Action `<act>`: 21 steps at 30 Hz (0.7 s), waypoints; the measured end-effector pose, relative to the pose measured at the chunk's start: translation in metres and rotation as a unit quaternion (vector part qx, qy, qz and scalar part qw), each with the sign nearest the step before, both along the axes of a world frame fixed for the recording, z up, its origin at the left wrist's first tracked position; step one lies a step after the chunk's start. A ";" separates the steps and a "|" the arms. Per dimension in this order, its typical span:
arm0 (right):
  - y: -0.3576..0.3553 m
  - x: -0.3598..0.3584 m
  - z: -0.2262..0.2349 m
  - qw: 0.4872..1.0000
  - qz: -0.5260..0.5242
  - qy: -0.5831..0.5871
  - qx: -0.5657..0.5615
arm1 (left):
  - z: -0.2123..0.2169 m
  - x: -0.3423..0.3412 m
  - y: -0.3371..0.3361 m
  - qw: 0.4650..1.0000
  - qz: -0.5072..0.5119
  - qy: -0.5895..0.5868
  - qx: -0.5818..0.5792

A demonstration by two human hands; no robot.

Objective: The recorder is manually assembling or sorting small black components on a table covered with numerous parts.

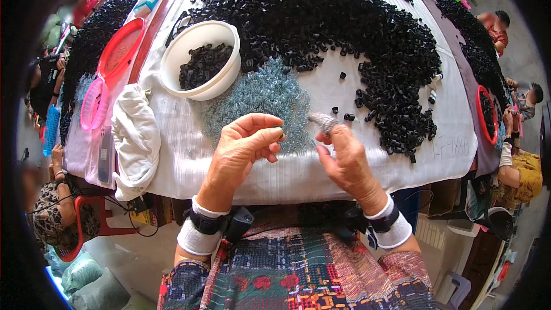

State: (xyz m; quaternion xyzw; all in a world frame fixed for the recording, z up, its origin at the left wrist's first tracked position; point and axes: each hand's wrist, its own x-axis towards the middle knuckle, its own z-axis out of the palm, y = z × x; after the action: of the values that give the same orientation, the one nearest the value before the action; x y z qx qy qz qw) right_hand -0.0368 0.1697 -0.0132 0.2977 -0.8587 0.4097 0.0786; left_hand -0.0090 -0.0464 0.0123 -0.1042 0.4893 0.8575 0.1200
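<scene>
My left hand (pixel 244 140) is closed in a pinch, with a small black plastic piece (pixel 282 136) barely showing between thumb and fingers. To its right my right hand (pixel 349 158) has thumb and forefinger apart, and I see nothing between them. A grey wrap (pixel 323 120) covers the right fingertip. Just beyond both hands lies a heap of tiny bluish, shiny pieces that look like springs (pixel 264 95). Behind and right of it spreads a large heap of small black plastic pieces (pixel 396 63). A few black pieces lie loose near my right hand.
A white bowl (pixel 229 74) with black pieces stands to the left on the white cloth (pixel 287 181). Farther left are a crumpled white cloth (pixel 136 138), a phone (pixel 105 155), a pink basket (pixel 93 103) and a red tray (pixel 121 49). Other people sit along both sides.
</scene>
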 end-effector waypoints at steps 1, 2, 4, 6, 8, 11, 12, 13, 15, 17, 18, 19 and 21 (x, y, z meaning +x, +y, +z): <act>-0.002 0.001 -0.005 0.998 0.013 0.037 0.046 | -0.001 0.001 0.001 1.000 0.008 -0.007 -0.010; -0.005 0.000 -0.009 0.995 0.015 0.039 0.087 | -0.002 0.002 0.002 1.000 0.007 -0.007 -0.010; -0.002 -0.003 -0.014 0.989 -0.013 0.077 0.124 | -0.004 0.005 0.002 1.000 0.021 -0.009 -0.001; 0.007 -0.011 -0.017 0.982 -0.058 0.121 0.132 | -0.007 0.005 0.001 1.000 0.019 0.000 0.002; 0.019 -0.013 -0.018 0.984 -0.071 0.099 0.129 | -0.009 0.006 0.000 1.000 0.018 0.006 0.007; 0.028 -0.013 -0.018 0.987 -0.084 0.058 0.128 | -0.014 0.007 0.001 0.999 0.014 0.005 0.035; 0.029 -0.013 -0.016 0.989 -0.066 0.058 0.121 | -0.016 0.007 0.001 1.000 0.004 0.004 0.018; 0.031 -0.012 -0.014 0.991 -0.048 0.057 0.113 | -0.017 0.007 0.001 1.000 -0.006 0.004 0.000; 0.033 -0.012 -0.013 0.993 -0.059 0.053 0.092 | -0.016 0.007 0.003 1.000 -0.012 0.003 0.008; 0.035 -0.012 -0.015 0.994 -0.071 0.048 0.069 | -0.017 0.006 0.002 1.000 -0.017 0.002 0.011; 0.036 -0.012 -0.017 0.993 -0.081 0.066 0.049 | -0.018 0.007 0.001 1.000 -0.018 -0.003 0.002; 0.037 -0.010 -0.018 0.992 -0.091 0.083 0.029 | -0.020 0.008 0.001 1.000 -0.021 -0.011 -0.006; 0.036 -0.007 -0.016 0.992 -0.099 0.067 0.041 | -0.021 0.010 0.002 0.999 -0.023 -0.022 -0.007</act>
State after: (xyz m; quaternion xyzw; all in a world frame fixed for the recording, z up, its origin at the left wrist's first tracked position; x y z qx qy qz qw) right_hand -0.0442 0.2059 -0.0288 0.2413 -0.8928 0.3435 0.1633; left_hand 0.0007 -0.0448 -0.0084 -0.1128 0.4946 0.8486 0.1503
